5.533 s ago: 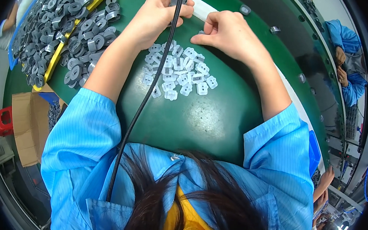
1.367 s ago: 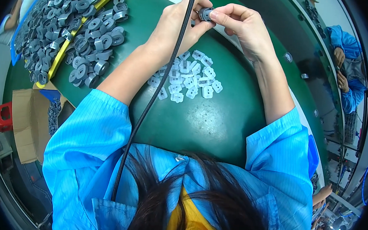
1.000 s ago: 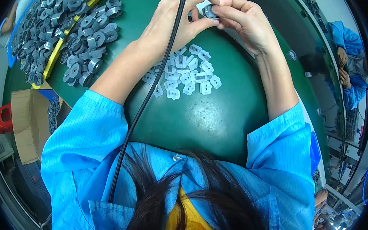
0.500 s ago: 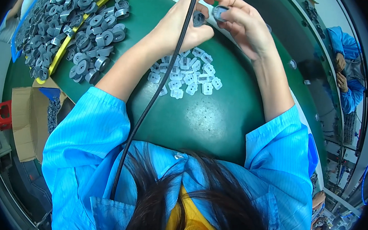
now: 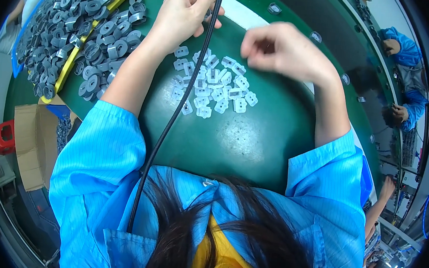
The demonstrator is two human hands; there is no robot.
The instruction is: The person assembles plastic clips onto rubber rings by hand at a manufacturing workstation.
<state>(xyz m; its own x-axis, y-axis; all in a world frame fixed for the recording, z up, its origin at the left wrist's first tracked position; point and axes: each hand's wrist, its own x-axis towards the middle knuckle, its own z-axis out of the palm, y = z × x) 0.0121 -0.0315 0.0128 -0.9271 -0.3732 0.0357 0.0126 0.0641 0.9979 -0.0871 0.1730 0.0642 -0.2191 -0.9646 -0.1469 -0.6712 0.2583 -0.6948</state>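
Near the top of the view, my left hand (image 5: 186,12) is closed on a grey round plastic part (image 5: 208,13), mostly hidden by my fingers and a black cable. My right hand (image 5: 286,51) hovers right of a loose cluster of small white translucent plastic pieces (image 5: 213,76); its fingers curl inward but are smeared by motion, and no part shows in them. Beyond it, one grey round part (image 5: 274,8) lies on the dark green belt.
A heap of grey round parts (image 5: 91,6) fills the far left, crossed by a yellow bar (image 5: 69,64). The black cable (image 5: 181,101) hangs across the view. Left below stands a cardboard box (image 5: 28,142). More parts (image 5: 315,37) lie along the belt; a co-worker's blue sleeve (image 5: 402,48) is at right.
My right hand has let go of its grey part, which now lies on the belt, and has come back toward the white pieces. My left hand has shifted left.
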